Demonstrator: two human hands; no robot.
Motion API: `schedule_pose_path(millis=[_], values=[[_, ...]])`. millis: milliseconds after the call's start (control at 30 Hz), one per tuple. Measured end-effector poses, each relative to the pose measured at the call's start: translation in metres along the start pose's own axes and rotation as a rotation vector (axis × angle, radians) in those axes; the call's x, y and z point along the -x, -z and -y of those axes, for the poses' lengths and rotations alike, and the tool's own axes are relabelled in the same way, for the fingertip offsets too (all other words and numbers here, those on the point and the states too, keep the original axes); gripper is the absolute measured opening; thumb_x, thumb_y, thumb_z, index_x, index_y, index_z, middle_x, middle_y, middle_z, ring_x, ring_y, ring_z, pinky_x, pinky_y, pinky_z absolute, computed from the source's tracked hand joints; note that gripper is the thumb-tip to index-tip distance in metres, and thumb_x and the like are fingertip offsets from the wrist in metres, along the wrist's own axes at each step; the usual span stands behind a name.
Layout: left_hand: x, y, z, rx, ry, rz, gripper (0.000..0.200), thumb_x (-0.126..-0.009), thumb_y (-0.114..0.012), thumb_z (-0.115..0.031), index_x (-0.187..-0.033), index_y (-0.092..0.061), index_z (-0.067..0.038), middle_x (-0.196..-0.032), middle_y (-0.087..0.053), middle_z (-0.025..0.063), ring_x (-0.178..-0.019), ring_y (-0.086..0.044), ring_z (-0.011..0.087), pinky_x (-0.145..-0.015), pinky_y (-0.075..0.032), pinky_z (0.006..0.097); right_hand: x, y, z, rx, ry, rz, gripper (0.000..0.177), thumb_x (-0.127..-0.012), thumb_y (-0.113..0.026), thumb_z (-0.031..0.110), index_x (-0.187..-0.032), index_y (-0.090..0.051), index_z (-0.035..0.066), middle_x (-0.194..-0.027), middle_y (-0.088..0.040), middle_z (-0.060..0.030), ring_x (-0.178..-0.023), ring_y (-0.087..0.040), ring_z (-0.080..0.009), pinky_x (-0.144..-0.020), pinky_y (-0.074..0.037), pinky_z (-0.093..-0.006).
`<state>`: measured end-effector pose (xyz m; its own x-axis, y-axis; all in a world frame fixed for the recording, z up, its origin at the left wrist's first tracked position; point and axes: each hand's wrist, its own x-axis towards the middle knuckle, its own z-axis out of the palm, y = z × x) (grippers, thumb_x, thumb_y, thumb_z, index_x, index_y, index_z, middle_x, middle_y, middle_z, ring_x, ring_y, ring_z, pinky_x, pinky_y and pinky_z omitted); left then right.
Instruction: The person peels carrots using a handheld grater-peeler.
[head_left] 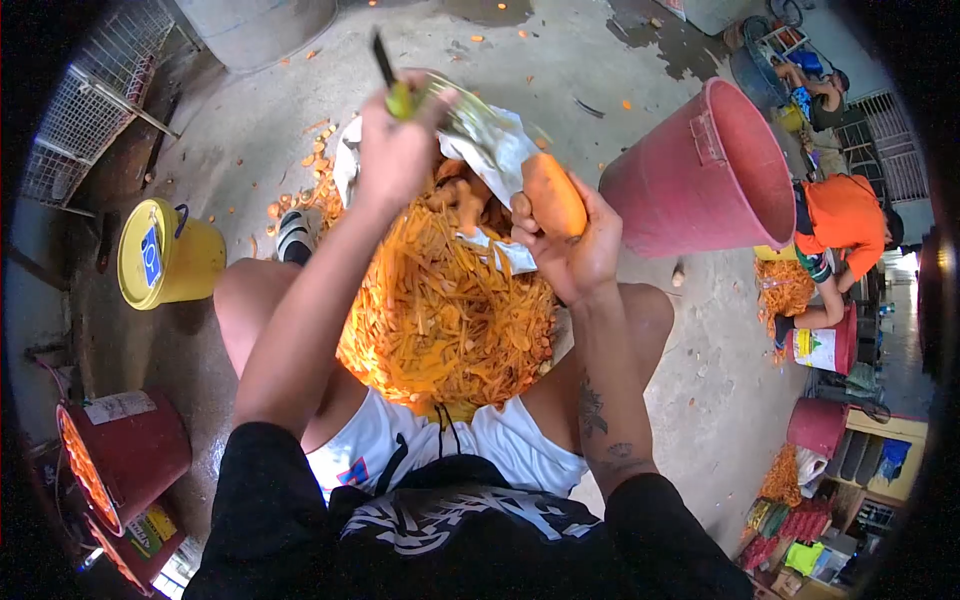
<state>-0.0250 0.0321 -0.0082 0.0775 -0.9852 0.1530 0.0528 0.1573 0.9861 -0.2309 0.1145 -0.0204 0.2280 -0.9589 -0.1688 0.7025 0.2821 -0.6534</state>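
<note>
My left hand (395,150) is raised over the pile, its fingers closed on a knife-like tool (384,62) with a dark end and a yellow-green part. The tool's other end is smeared by motion. To the right, my right hand (580,235) grips a thick, peeled orange carrot (553,195), its fingers wrapped round the lower part. Beneath both hands, between my legs, lies a large heap of orange peel strips (440,310). Unpeeled-looking brownish pieces (462,200) and a white plastic sack (510,145) show at the heap's far side.
A tall red bin (660,180) stands close on my right, tilted in this view. On the left are a lidded yellow bucket (200,260) and a dark red bucket (140,460) of orange pieces. Scraps (310,160) litter the concrete floor. A person in orange (845,225) bends at the right.
</note>
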Motion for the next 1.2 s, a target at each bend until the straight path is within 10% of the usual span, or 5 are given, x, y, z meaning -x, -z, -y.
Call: schedule_pose_path(millis=[67, 367, 467, 1100, 1200], values=[[0.035, -0.018, -0.006, -0.040, -0.307, 0.193, 0.017, -0.093, -0.073, -0.013, -0.105, -0.066, -0.003, -0.079, -0.064, 0.0022, -0.075, -0.059, 0.0101, -0.067, -0.049, 0.0294, 0.003, 0.001, -0.001, -0.059, -0.057, 0.046, 0.031, -0.106, -0.040, 0.031, -0.118, -0.056, 0.008, -0.090, -0.059, -0.0068, -0.068, -0.053, -0.0172, -0.057, -0.039, -0.0301], [0.001, -0.004, 0.007, 0.097, -0.069, 0.005, 0.015, -0.094, -0.071, -0.015, -0.092, -0.066, -0.002, -0.077, -0.062, -0.0008, -0.072, -0.057, 0.0111, -0.070, -0.049, 0.0273, 0.004, 0.000, -0.002, 0.121, 0.054, -0.060, 0.034, -0.104, -0.041, 0.032, -0.123, -0.054, 0.006, -0.100, -0.061, -0.0102, -0.070, -0.052, -0.0149, -0.057, -0.041, -0.0290], [0.041, -0.017, -0.006, -0.077, -0.441, 0.289, 0.015, -0.097, -0.069, -0.015, -0.105, -0.066, -0.002, -0.090, -0.065, 0.0024, -0.078, -0.057, 0.0087, -0.072, -0.048, 0.0274, 0.002, -0.024, -0.007, 0.211, 0.299, -0.249, 0.034, -0.104, -0.040, 0.031, -0.123, -0.055, 0.006, -0.102, -0.062, -0.0098, -0.065, -0.052, -0.0150, -0.056, -0.043, -0.0292], [0.005, -0.003, -0.008, 0.092, -0.100, 0.021, 0.015, -0.098, -0.068, -0.015, -0.098, -0.066, -0.001, -0.079, -0.060, -0.0015, -0.074, -0.058, 0.0079, -0.063, -0.048, 0.0245, 0.007, 0.000, -0.001, 0.019, 0.040, 0.015, 0.038, -0.105, -0.044, 0.033, -0.125, -0.058, 0.005, -0.090, -0.059, -0.0063, -0.067, -0.053, -0.0137, -0.061, -0.041, -0.0282], [0.038, -0.016, -0.011, -0.152, -0.496, 0.219, 0.016, -0.097, -0.070, -0.016, -0.100, -0.067, -0.001, -0.086, -0.065, 0.0012, -0.075, -0.059, 0.0086, -0.066, -0.049, 0.0252, 0.001, 0.008, -0.006, 0.153, 0.227, -0.031, 0.033, -0.104, -0.047, 0.027, -0.116, -0.061, -0.001, -0.103, -0.065, -0.0088, -0.095, -0.063, -0.0172, -0.084, -0.050, -0.0282]])
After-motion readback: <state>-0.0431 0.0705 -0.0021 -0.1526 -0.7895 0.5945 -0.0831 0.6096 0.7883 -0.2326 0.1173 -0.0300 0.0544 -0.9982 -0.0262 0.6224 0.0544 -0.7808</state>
